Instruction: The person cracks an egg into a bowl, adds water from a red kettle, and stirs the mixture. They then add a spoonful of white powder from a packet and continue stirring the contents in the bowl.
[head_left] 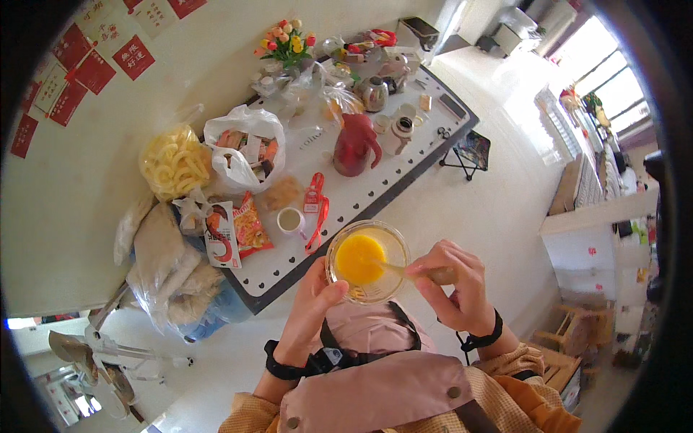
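A clear bowl (398, 246) holds a bright yellow liquid (358, 258) that looks like beaten egg. My left hand (319, 295) grips the bowl's left side, thumb on the rim, and keeps it in the air above my lap. My right hand (455, 279) is closed around the handle of a light-coloured utensil (394, 269), whose far end dips into the yellow liquid. The utensil's tip is hidden, so its exact kind cannot be made out. Beyond the bowl stands a white mug (291, 222) with a pale inside, near the table's front edge.
On the white table (325, 254) stand a red jug (354, 146), a steel kettle (374, 94), a white bag of packets (243, 146), a snack bag (252, 227) and a red lanyard (320, 216). A bag of yellow rings (174, 162) sits far left. A folding stool (471, 151) is beyond the table's right edge.
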A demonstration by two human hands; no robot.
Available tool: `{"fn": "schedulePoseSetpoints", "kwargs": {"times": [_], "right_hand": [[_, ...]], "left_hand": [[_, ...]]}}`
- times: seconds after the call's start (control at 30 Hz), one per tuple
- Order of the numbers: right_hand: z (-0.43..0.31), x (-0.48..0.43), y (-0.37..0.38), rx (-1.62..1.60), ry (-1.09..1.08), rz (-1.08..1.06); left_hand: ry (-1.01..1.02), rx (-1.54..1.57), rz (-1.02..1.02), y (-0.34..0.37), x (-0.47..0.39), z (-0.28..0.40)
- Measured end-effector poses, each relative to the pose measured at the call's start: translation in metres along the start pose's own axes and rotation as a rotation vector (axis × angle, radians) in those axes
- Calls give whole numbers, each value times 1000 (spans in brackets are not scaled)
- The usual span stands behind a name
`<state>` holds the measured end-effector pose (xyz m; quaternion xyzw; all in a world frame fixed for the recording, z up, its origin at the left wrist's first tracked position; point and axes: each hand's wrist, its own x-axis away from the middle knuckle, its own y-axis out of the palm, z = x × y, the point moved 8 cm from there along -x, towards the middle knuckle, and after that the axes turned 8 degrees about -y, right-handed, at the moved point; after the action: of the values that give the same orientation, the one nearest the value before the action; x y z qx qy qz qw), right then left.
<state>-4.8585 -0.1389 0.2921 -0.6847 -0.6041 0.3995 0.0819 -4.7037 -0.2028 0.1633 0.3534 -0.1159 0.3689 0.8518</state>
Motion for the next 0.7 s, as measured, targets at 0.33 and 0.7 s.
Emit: {"fn": "schedulePoseSetpoints", "kwargs": {"times": [0.33,0.7], "right_hand": [[-122,125,48,139,12,221],[-289,227,134,168,46,243]], "left_hand": [[-55,-74,-78,-7,146,-79],[-77,-120,-123,-56,336,-143]]}}
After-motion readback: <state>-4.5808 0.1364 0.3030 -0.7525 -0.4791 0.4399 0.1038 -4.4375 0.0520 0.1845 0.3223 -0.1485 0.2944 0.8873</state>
